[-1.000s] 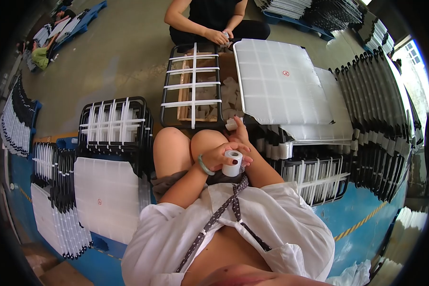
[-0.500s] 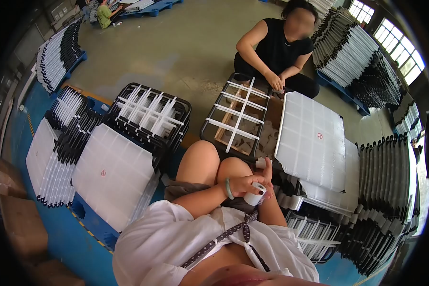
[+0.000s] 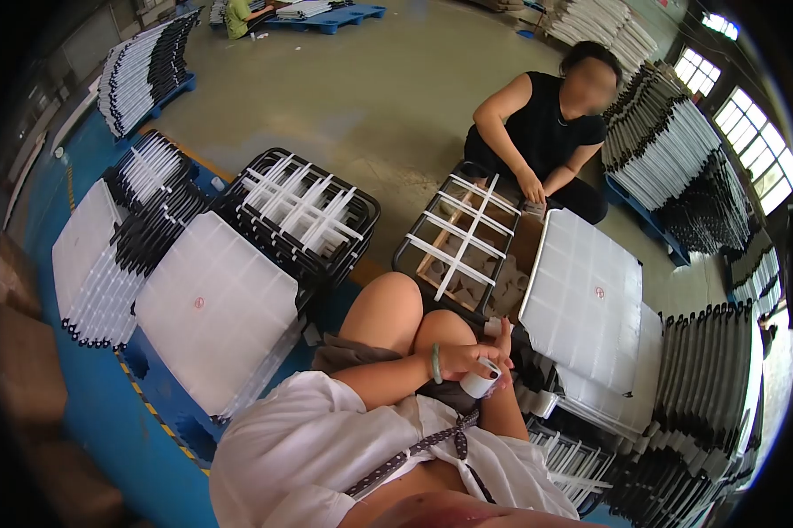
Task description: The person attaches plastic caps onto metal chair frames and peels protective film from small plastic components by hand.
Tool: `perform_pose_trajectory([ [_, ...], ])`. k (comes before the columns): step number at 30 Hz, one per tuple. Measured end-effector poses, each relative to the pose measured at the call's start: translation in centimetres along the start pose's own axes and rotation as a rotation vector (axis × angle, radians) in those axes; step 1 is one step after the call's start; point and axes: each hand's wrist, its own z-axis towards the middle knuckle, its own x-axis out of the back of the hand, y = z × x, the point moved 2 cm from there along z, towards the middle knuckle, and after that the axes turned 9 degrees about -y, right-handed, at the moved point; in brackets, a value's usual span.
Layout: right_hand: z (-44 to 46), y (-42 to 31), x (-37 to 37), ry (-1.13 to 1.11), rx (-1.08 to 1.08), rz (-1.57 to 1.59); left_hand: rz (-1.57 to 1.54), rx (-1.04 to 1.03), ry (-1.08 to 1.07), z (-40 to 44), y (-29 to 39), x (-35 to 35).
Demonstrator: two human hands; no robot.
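My left hand (image 3: 463,360), with a green bracelet at its wrist, holds a white roll (image 3: 479,379) above my lap. Just beyond it is my right hand (image 3: 504,346), partly hidden behind the left one; a finger points up beside a small white piece (image 3: 493,326), which appears to be between its fingers. Past my knees lies a black frame (image 3: 411,261) crossed by white straps, over a box holding many small white pieces (image 3: 480,268). A white panel (image 3: 590,304) with a red mark rests to the right of the box.
A co-worker in black (image 3: 550,123) sits across the box, both hands near the frame's far corner. Strapped frames (image 3: 304,207) and a white panel (image 3: 216,308) stand at my left. Folded racks (image 3: 709,378) are stacked at right. Another person (image 3: 238,18) is far off.
The camera view has tilted up and turned, showing more of the co-worker and the hall. My hands keep nearly the same pose, with the roll still in my left hand.
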Motion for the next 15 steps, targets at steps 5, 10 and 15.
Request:
perform_pose_trajectory([
  [5, -4.2, -0.8, -4.2, 0.046, 0.049, -0.217, -0.011, 0.013, 0.016, -0.1, 0.0, 0.0],
  [10, -2.9, -0.8, -2.8, 0.03, -0.032, -0.179, -0.023, 0.008, 0.017, -0.2, 0.1, -0.2],
  [15, -2.9, -1.1, -2.2, -0.052, 0.06, -0.51, 0.023, -0.044, 0.016, 0.1, -0.5, 0.5],
])
